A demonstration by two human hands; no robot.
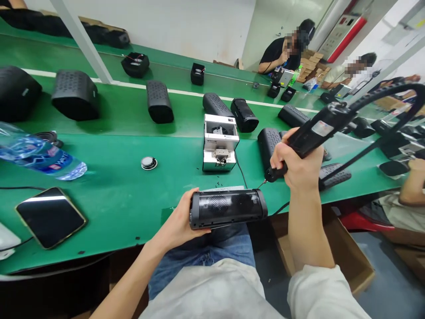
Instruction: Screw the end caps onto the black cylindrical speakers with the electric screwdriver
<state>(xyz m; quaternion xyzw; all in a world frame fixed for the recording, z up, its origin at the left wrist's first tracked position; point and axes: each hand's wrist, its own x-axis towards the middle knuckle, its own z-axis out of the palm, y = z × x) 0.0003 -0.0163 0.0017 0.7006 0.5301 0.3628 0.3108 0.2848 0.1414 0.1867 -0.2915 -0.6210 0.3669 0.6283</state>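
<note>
My left hand (181, 221) is wrapped round the left end of a black speaker housing (229, 207), which lies sideways at the bench's front edge with its perforated face up. In my right hand (299, 164) is a black electric screwdriver (320, 126), gripped by its body and tilted. Its bit points down and left, close to the housing's upper right corner; whether the tip touches cannot be made out. Just behind the housing stands a white screw feeder (221, 144). Several tiny dark screws lie scattered in front of the feeder.
On the green bench (116, 199) are a phone (51, 217), a water bottle (43, 153) and a round silver-black part (148, 163). Several black speakers (159, 102) line the back. A cable (392, 95) arches from the screwdriver. Below right stands a cardboard box (345, 248). Co-workers sit beyond.
</note>
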